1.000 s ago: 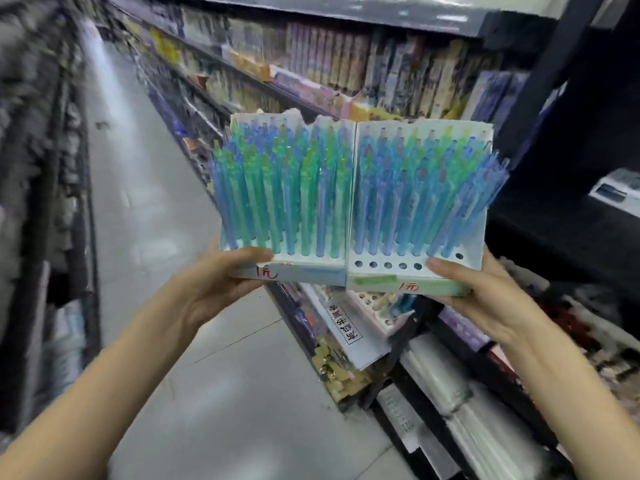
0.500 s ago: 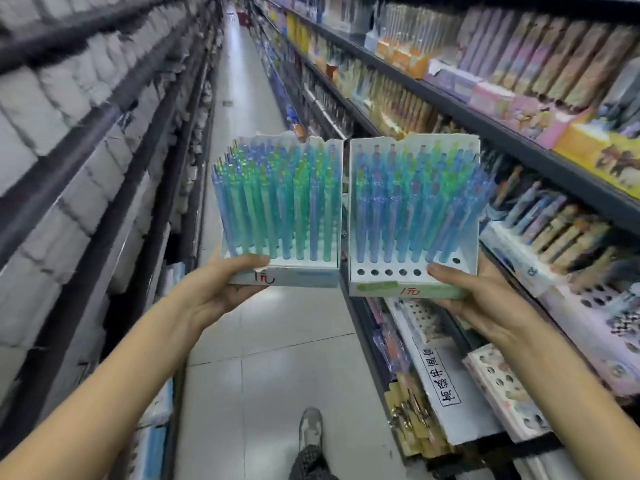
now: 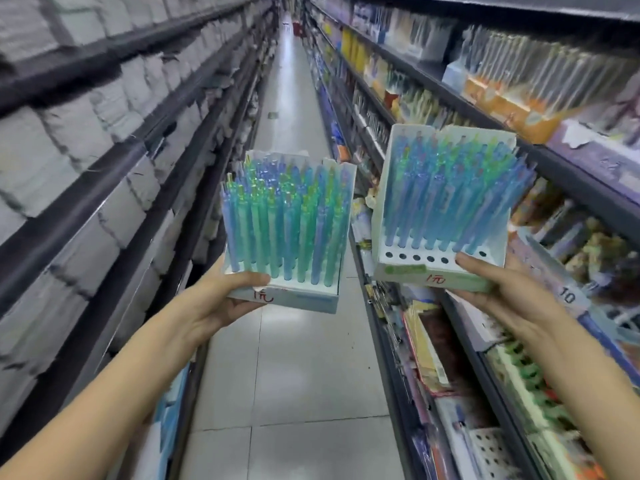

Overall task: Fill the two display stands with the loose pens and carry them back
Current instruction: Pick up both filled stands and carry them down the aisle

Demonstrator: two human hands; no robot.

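While I watch from the head camera, the left hand (image 3: 221, 303) grips the front corner of a pale blue-and-white cardboard display stand (image 3: 294, 301), its thumb (image 3: 247, 279) lying across the stand's top edge and the remaining fingers curled underneath, out of my sight. That stand is packed with upright translucent blue and green plastic pens (image 3: 284, 220), row after row, right to the front edge. A red handwritten price mark sits on its front face.

The right hand (image 3: 495, 299) holds a second white cardboard display stand with a green label strip (image 3: 436, 275), thumb (image 3: 474, 263) pressed on the perforated top and the palm cupping the base from below; I cannot see how the lower fingers lie. This stand sits higher than the left one and tilts slightly toward the left. Its mostly blue translucent pens (image 3: 450, 192) fill the back rows, while the front row shows a line of dark open holes (image 3: 415, 257). It carries a red price mark too.

The two stands are apart, with a gap of aisle between them. Both are held out in the air over a grey tiled floor (image 3: 294, 375) running straight ahead. Grey stacked goods fill the shelves on the left (image 3: 86, 133), blurred. Colourful stationery packs line the shelves on the right (image 3: 519, 81), also blurred.
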